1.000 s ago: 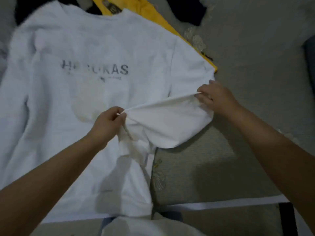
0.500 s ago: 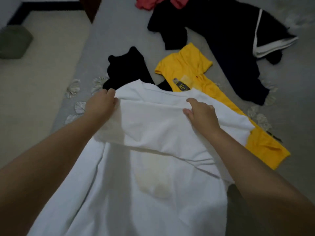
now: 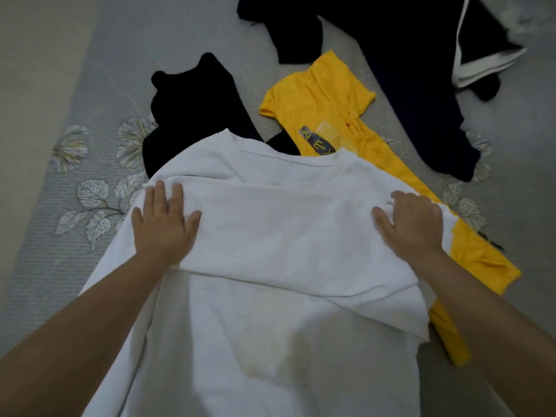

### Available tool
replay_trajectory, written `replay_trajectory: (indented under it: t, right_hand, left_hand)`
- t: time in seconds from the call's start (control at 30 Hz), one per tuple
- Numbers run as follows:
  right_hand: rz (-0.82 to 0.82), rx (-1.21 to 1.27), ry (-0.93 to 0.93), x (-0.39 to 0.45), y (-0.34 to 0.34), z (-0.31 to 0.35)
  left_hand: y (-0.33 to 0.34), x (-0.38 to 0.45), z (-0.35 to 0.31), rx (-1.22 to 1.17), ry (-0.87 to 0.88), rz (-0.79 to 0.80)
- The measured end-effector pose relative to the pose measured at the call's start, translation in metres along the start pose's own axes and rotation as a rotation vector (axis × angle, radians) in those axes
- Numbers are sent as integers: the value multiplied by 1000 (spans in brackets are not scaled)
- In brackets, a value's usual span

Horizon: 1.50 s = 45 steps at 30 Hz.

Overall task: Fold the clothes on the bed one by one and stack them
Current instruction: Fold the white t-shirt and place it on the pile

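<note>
Both hands, left hand (image 3: 164, 219) and right hand (image 3: 410, 224), are now pressing spread flat on the shirt (image 3: 270, 236) at frame centre, no longer pinching; fold is laid.

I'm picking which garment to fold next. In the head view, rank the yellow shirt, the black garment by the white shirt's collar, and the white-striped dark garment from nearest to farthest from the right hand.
From the right hand, which rests on the white shirt:
1. Yellow shirt, just beyond and to its right.
2. Black garment, up and left, past the collar.
3. White-striped dark garment, far upper right.
</note>
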State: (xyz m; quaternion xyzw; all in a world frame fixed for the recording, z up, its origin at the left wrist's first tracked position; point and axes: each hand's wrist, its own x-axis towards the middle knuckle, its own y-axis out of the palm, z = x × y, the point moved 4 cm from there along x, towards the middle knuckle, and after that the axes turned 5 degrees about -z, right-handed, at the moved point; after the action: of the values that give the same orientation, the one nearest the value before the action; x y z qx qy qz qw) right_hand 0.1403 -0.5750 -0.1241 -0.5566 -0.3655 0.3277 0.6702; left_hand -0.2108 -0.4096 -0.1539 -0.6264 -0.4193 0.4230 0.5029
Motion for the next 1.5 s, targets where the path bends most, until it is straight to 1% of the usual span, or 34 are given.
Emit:
replay_trajectory:
  t: [0.07, 0.1, 0.2, 0.3, 0.33, 0.37, 0.4, 0.47, 0.53, 0.57, 0.63, 0.7, 0.77, 0.83, 0.87, 0.93, 1.0, 1.1, 1.17, 1.23, 1.3, 1.33, 1.37, 1.4, 1.5]
  right_hand:
    - [-13, 26, 40, 5, 0, -1]
    - [31, 19, 39, 3, 7, -2]
    - [240, -47, -11, -10, 37, -7]
    - [327, -69, 34, -11, 41, -16]
    - [332, -49, 46, -12, 36, -14]
    - [300, -6, 46, -14, 29, -9]
    - [248, 47, 49, -19, 20, 0]
    - [155, 151, -10, -36, 3, 26]
    - [87, 189, -171, -63, -6, 59]
    - [71, 189, -251, -79, -7, 75]
    - [110, 168, -352, -109, -3, 102]
    - [178, 103, -410, -136, 5, 117]
    - [310, 8, -439, -158, 11, 124]
    - [416, -64, -464, -174, 13, 128]
    - [447, -84, -483, -180, 13, 131]
    - [475, -104, -516, -188, 13, 137]
    - [468, -111, -545, -195, 11, 147]
    - [430, -68, -557, -197, 6, 173]
    - [380, -55, -563, -195, 3, 197]
    - [344, -38, -566, -189, -1, 231]
    - [298, -15, -564, -185, 0, 269]
    - [281, 3, -553, -183, 4, 289]
    - [284, 19, -538, -181, 8, 309]
    - [301, 34, -532, -181, 13, 329]
    - [360, 52, -491, -187, 26, 380]
  left_hand:
    - [6, -1, 3, -21, -15, -13]
    - [8, -1, 3, -32, -42, 0]
    - [16, 0, 4, -22, -85, 84]
    - [13, 8, 6, -26, -82, 190]
    - [11, 10, 8, -32, -79, 235]
    - [7, 10, 10, -45, -74, 250]
    - [1, 8, 12, -70, -59, 220]
    - [-16, -10, 18, -170, -66, 64]
    - [-27, -43, 35, -225, -146, -76]
    - [-28, -65, 47, -218, -211, -118]
    - [-27, -113, 76, -171, -364, -163]
    - [-26, -162, 106, -137, -514, -158]
    - [-21, -211, 135, -133, -651, -110]
    - [-14, -252, 160, -148, -752, -57]
    - [-10, -266, 170, -154, -776, -31]
    - [-6, -283, 187, -150, -753, -20]
    - [-6, -287, 200, -167, -685, -59]
    - [-7, -280, 209, -283, -595, -88]
    - [-17, -261, 219, -340, -586, -145]
    - [-38, -227, 235, -360, -564, -233]
    - [-60, -192, 260, -439, -556, -304]
    - [-65, -176, 275, -486, -551, -312]
    - [-65, -164, 289, -516, -538, -283]
    - [-59, -159, 301, -525, -520, -212]
    - [-18, -179, 322, -577, -493, 93]
